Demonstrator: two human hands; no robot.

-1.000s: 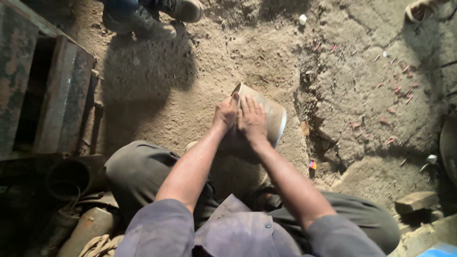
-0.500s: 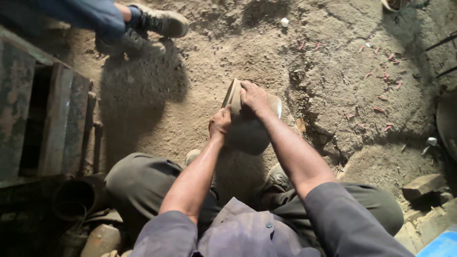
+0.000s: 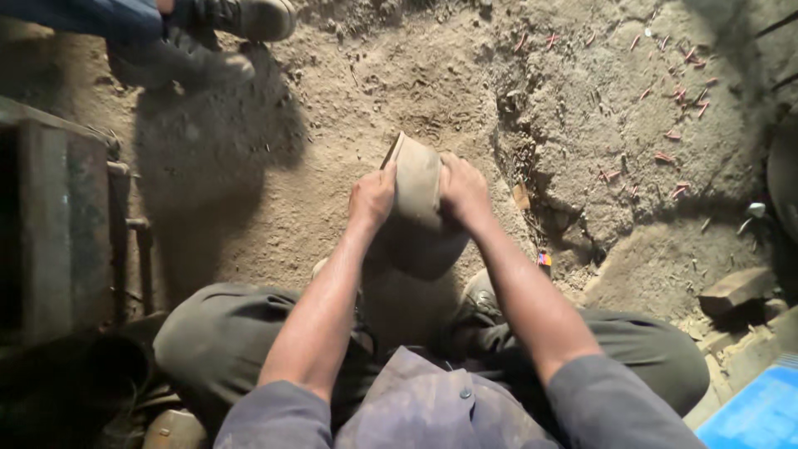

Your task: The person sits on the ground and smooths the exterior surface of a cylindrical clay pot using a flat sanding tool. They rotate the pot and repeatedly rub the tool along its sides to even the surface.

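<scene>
Basically: dirt floor (image 3: 274,191) fills the view, lumpy and cracked toward 1–2 o'clock, with small red scraps (image 3: 669,156) strewn there. Dark metal frame (image 3: 58,224) runs down the 9 o'clock edge. Person squats, knees (image 3: 224,333) spread at 6 o'clock. Another person's shoe (image 3: 245,17) at 11 o'clock, cut off by the frame edge. Blue crate corner (image 3: 761,411) at 5 o'clock, brick chunk (image 3: 736,289) at 4 o'clock. Dead centre: a dusty round metal piece (image 3: 416,187), tilted on edge just above the floor, between the feet. Left hand (image 3: 372,198) clamps its 9 o'clock side, right hand (image 3: 464,193) wraps its 3 o'clock side; both are closed on it, fingers curled over the rim. Risks, my read: the surface looks dust-coated, so the grip could slip and drop it onto the toes directly below; the rim may be sharp against bare palms; the squat on loose ground is not stable if the piece is heavy. Hard to make out: its lower half sits in shadow, so true shape and depth are unclear; fingertips are hidden behind it; the frame's interior is black.
</scene>
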